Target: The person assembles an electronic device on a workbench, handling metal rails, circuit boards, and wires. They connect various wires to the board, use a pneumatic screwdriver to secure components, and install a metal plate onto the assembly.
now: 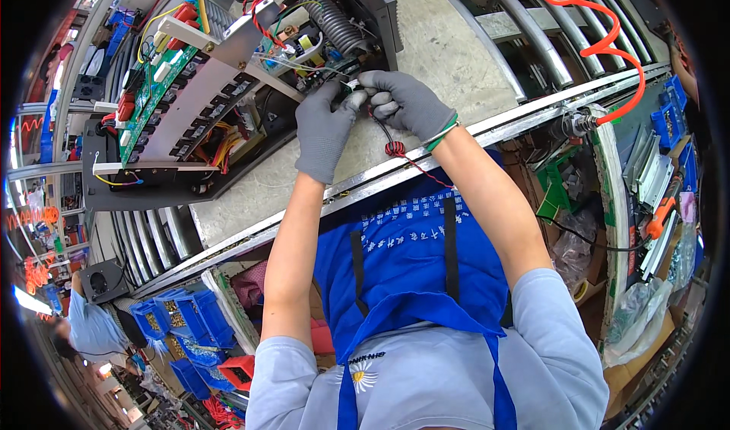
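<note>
Both my gloved hands meet at the front edge of an opened electrical unit [391, 19] with a black metal housing. Between the fingertips is a small white plug connector [353, 85]. My left hand [323, 130] is closed, thumb and fingers pinching at the connector. My right hand [411, 103] is closed too, with its fingers curled round the connector's wires. From under it hangs a red and black cable with a red-wound ring [395, 149], lying over the bench edge. Inside the unit, a grey ribbed coil [334, 23] sits just beyond my hands. The exact grip is partly hidden by the fingers.
A green circuit board [160, 99] stands on the unit's left part. Under the unit is a grey worktop [456, 57] with a metal edge, and rollers [525, 27] run beyond it. A red coiled air hose [608, 34] hangs at right. Blue bins [194, 316] stand lower left.
</note>
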### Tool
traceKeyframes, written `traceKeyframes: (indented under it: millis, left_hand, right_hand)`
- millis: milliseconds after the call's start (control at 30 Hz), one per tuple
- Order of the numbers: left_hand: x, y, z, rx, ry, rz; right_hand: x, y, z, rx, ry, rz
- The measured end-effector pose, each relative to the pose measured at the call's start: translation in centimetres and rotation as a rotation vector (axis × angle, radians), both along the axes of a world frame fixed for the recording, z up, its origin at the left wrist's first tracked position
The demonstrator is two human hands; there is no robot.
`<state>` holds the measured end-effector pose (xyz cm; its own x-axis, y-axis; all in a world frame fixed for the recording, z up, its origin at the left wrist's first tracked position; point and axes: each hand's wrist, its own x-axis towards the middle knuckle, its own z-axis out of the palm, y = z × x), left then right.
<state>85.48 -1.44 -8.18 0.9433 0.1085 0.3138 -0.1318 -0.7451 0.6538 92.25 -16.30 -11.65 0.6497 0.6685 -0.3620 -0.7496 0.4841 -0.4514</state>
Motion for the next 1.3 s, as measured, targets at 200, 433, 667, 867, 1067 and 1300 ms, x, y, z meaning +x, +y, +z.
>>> traceKeyframes:
  millis: [200, 433, 667, 867, 1067, 1300]
  left_hand:
    - [0.1, 0.2, 1.1, 0.15, 0.035, -0.046]
    - [0.0, 0.3, 0.4, 0.123, -0.057, -0.057]
    - [0.3, 0.3, 0.4, 0.265, 0.052, -0.073]
    - [-0.4, -0.3, 2.0, 0.218, 0.089, -0.012]
    - [-0.3, 0.6, 2.7, -0.775, 0.047, 0.04]
    - [-2.6, 2.7, 4.2, -0.978, 0.371, -0.075]
  right_hand:
    - [-0.1, -0.1, -0.8, 0.008, -0.074, -0.014]
    - [-0.4, 0.1, -0.8, -0.098, -0.181, -0.018]
    - [-0.5, -0.1, -0.8, -0.129, -0.208, -0.004]
    - [-0.9, -0.5, 0.2, -0.067, -0.133, -0.033]
    - [-1.6, -1.6, 4.0, -0.288, -0.167, -0.007]
    - [-5.0, -5.7, 5.3, -0.178, -0.204, 0.312]
